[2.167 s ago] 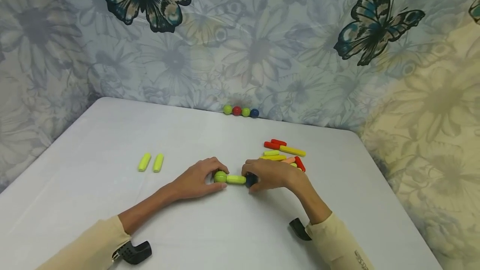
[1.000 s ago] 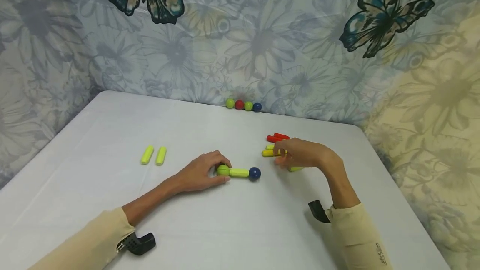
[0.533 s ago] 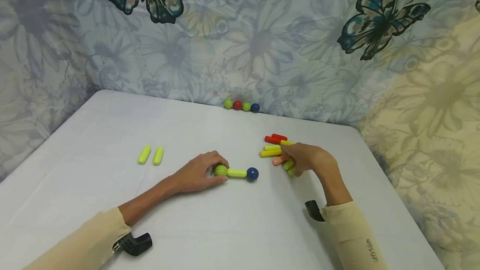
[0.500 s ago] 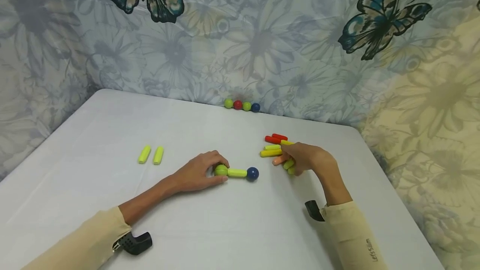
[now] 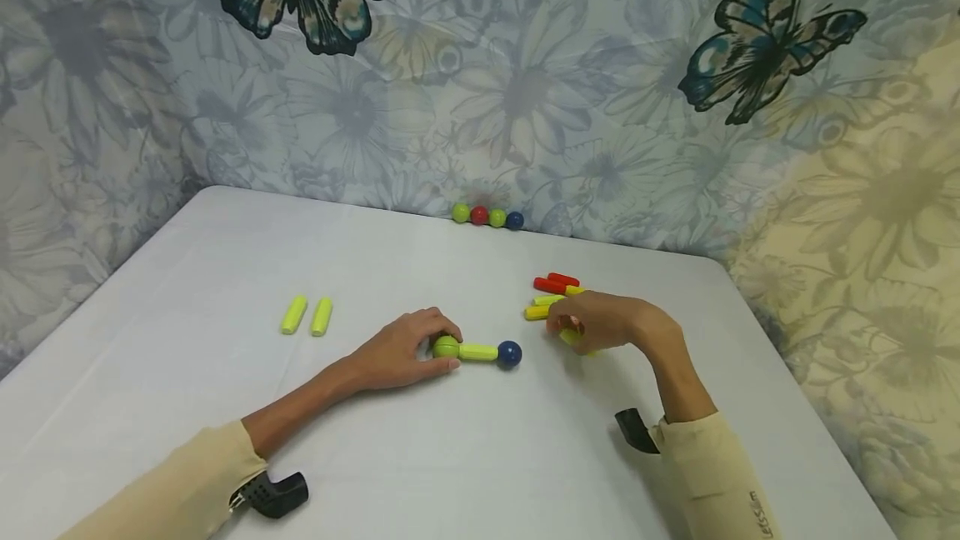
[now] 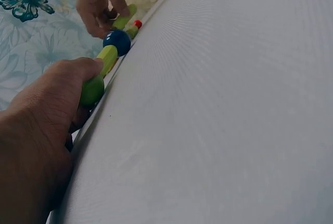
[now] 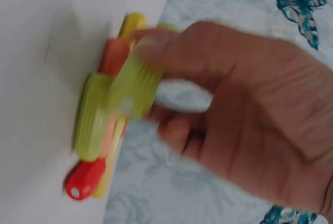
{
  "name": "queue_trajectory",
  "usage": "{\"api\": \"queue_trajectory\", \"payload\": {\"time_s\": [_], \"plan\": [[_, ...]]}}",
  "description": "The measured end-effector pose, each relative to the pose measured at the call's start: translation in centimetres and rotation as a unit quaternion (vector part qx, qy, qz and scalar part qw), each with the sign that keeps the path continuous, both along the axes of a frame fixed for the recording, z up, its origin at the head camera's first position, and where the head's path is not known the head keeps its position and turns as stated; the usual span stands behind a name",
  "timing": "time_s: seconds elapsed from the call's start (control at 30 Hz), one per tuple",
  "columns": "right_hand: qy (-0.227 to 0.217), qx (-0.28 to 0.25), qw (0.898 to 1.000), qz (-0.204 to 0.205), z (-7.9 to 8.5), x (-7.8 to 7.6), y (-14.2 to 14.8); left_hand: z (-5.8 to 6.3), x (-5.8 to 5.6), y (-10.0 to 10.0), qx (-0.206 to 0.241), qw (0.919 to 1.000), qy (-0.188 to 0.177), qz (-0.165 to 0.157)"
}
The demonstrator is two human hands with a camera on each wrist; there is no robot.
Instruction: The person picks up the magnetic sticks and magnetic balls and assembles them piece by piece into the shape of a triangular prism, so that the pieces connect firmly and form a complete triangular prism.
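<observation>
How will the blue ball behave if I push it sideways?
The blue ball is round, so alone it would probably roll. The yellow-green rod meets it, and the left hand grips the green ball beyond, so it may just pivot. Its shiny highlight suggests a smooth, possibly slippery surface.

The head view looks down across the counter (image 5: 412,457); both wrist views, close above it, share the right hand (image 5: 606,319).

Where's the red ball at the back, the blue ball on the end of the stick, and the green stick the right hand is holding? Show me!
Red ball (image 5: 479,215): head view, middle of its front.
Blue ball (image 5: 509,355): head view, middle of its round side.
Held green stick (image 7: 135,83): right wrist view, on its ridged side.
</observation>
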State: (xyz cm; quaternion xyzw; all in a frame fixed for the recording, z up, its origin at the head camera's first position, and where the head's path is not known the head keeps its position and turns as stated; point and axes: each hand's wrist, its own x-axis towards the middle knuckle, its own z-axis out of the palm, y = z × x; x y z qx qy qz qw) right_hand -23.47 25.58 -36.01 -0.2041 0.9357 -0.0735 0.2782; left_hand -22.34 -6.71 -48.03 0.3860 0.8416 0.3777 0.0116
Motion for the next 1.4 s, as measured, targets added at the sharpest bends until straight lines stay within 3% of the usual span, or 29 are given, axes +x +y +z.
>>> {"api": "queue_trajectory", "payload": {"time_s": [0.07,0.17,0.23,0.33,0.47,0.6,0.73,1.17,1.4], "plan": [[0.025,-0.066,0.997,0.036,-0.1,-0.2,-0.6,0.0,0.0,0.0,0.001,1.0000,0.003,0.002],[0.078,-0.166,0.981,0.060,-0.7,-0.4,-2.0,0.0,0.0,-0.1,0.002,1.0000,-0.002,0.006],[0.100,-0.222,0.969,0.046,-1.5,-0.4,-3.0,0.0,0.0,-0.1,-0.002,0.9999,-0.010,0.006],[0.114,-0.263,0.958,-0.011,-2.6,-0.4,-4.3,-0.1,0.1,-0.1,-0.004,0.9999,-0.015,0.003],[0.118,-0.241,0.960,-0.081,-3.5,-0.3,-5.1,-0.1,0.1,0.0,-0.001,1.0000,-0.008,0.000],[0.077,-0.197,0.972,-0.098,-4.0,-0.4,-5.2,0.0,0.2,-0.1,0.001,1.0000,-0.005,-0.001],[0.041,-0.175,0.979,-0.099,-4.2,-0.5,-5.2,-0.1,0.2,0.0,0.004,1.0000,-0.003,-0.003],[0.043,-0.154,0.984,-0.076,-3.9,-0.3,-5.2,-0.1,0.1,0.0,0.001,1.0000,0.004,-0.003],[0.042,-0.152,0.984,-0.085,-3.8,-0.2,-5.3,-0.2,0.1,0.0,-0.001,1.0000,0.002,-0.001]]}}
